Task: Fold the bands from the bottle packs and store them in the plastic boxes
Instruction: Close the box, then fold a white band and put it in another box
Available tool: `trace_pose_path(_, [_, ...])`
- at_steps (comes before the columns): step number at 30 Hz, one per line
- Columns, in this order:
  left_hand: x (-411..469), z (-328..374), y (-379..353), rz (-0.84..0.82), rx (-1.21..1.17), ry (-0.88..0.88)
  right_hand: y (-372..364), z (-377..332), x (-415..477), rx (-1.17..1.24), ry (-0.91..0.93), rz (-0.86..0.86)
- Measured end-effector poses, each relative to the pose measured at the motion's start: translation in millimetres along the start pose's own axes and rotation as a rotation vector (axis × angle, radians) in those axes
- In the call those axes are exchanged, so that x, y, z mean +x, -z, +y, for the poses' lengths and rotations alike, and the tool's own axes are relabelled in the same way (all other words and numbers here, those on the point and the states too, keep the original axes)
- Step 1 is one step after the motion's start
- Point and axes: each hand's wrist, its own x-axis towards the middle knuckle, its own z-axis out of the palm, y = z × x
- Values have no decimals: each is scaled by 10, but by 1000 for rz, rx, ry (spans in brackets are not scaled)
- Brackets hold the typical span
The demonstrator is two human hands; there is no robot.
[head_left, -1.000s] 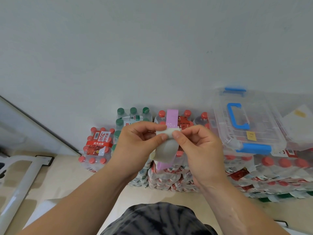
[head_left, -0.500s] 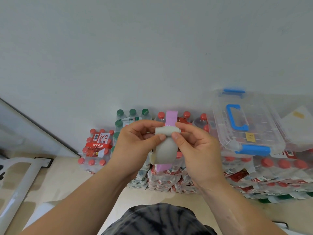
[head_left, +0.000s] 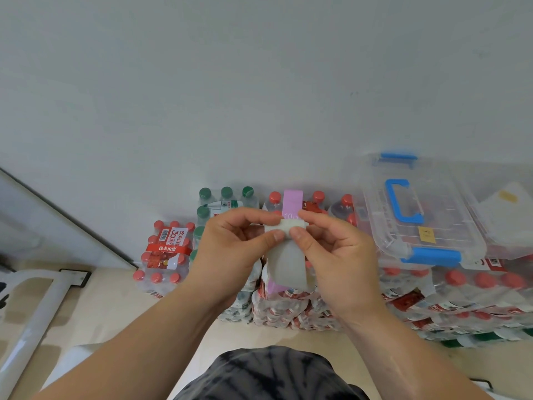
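Note:
A pale grey-white band (head_left: 288,264) hangs between my hands, its top end rolled into a small fold. My left hand (head_left: 233,252) pinches that fold from the left with thumb and fingers. My right hand (head_left: 337,261) pinches it from the right. Behind them a pink band (head_left: 292,202) runs over a pack of red-capped bottles (head_left: 318,197). A clear plastic box with blue handle and latches (head_left: 415,226) sits closed on bottle packs at the right. A second clear box (head_left: 510,215) lies beside it at the right edge.
Stacked shrink-wrapped bottle packs line the wall: a red-capped pack (head_left: 165,255) at left, a green-capped pack (head_left: 225,200), and low stacks (head_left: 461,298) under the boxes. A white frame (head_left: 37,307) lies on the beige floor at left. The grey wall fills the upper view.
The band's rolled top end has been turned a little more and stands out longer between my fingertips. Both hands stay in almost the same place.

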Motion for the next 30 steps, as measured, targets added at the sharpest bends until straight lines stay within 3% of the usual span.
trace_pose_path(30, [53, -24, -39, -10, 1, 68, 101, 7, 65, 81, -19, -94])
